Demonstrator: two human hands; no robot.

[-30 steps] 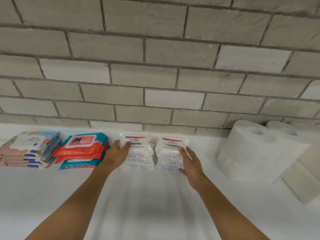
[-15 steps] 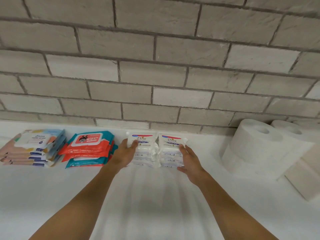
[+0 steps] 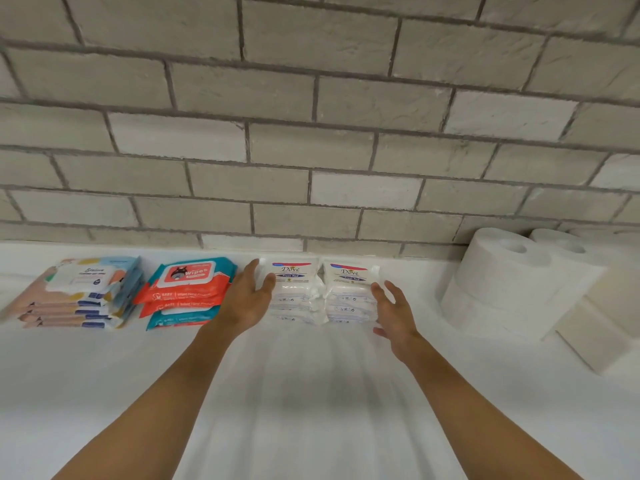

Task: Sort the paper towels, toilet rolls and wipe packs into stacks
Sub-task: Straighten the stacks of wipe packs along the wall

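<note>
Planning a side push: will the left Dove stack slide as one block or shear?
Probably shears: the left Dove stack is separate soft packs with uneven edges. Glossy wrap likely lets them slip over each other. It sits low and wide, so tipping seems unlikely.

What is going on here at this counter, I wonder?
A person works at a white counter against a brick wall. The left hand touches the left side of the first white stack of wipe packs, and the right hand is open beside the second white stack. An orange stack and a pastel stack lie further left; toilet rolls stand on the right.
</note>
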